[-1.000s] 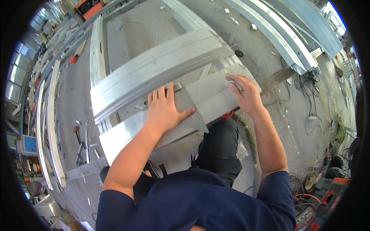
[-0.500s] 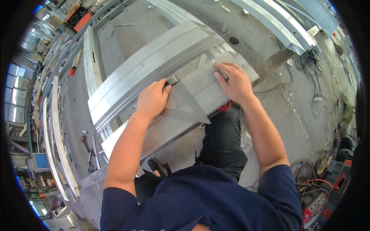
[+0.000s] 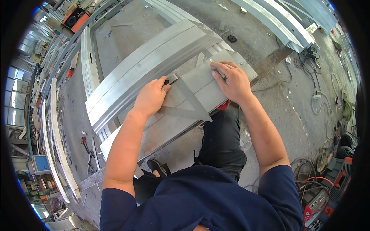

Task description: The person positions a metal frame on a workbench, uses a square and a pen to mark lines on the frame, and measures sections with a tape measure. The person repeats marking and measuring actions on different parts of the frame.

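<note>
My left hand is closed around the edge of a flat metal triangle square, which lies on a long pale metal panel in front of me. The square's pointed corner reaches the panel's near edge. To the right, my right hand rests on the same panel with its fingers bent and pinched together. Whatever lies between those fingertips is too small or hidden to make out. A wide ribbed metal profile lies just beyond the panel, parallel to it.
Long metal profiles lie at the far right, with more strips on the left. Cables snake over the right floor towards a grey tool case. A black disc lies beyond the panel.
The triangle square has slid very slightly to the right along the panel with my left hand. My right hand stays nearly where it was; the whole view has shifted a little.
</note>
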A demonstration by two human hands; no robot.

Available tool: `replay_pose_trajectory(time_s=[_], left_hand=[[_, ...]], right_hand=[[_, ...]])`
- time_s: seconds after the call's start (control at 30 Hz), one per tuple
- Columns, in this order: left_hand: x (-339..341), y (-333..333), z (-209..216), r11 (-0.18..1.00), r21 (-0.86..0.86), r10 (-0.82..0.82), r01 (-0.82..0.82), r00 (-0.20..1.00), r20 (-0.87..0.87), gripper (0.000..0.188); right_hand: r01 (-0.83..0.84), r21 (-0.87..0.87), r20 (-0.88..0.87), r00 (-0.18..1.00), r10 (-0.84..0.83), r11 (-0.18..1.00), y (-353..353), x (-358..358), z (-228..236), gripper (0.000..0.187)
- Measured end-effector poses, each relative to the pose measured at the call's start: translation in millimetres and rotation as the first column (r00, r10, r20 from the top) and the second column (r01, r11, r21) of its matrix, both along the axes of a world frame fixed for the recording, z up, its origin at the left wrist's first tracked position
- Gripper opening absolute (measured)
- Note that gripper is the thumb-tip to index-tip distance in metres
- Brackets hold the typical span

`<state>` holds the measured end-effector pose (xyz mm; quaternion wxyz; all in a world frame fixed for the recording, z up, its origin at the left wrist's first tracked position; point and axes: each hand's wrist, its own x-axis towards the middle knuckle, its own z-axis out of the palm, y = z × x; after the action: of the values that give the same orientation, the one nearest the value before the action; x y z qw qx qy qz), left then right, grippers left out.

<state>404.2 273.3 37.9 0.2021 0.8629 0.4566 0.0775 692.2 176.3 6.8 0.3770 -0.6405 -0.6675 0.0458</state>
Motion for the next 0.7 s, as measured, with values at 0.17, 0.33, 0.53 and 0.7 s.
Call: replay_pose_trajectory(time_s=[0.17,0.33,0.53,0.7], left_hand=[[-0.3,-0.7,-0.1,1.000,-0.012,0.009,-0.009,1.000,0.013,0.045],[0.6,-1.3,0.1,0.999,-0.027,0.023,-0.023,1.000,0.019,0.044],[-1.0,-2.3,-4.2,0.999,0.052,0.006,-0.009,0.999,0.044,0.044],[0.5,-3.3,0.1,1.000,0.021,0.007,-0.008,0.999,0.035,0.045]], right_hand=[[0.000,-0.002,-0.008,1.000,0.000,1.000,0.0,0.1,0.5,0.028],[0.001,-0.002,-0.003,1.000,-0.001,1.000,0.2,0.8,1.5,0.029],[-0.004,-0.023,-0.006,1.000,0.004,1.000,0.5,1.3,1.1,0.029],[0.000,-0.024,-0.009,1.000,0.000,1.000,-0.2,0.3,3.0,0.030]])
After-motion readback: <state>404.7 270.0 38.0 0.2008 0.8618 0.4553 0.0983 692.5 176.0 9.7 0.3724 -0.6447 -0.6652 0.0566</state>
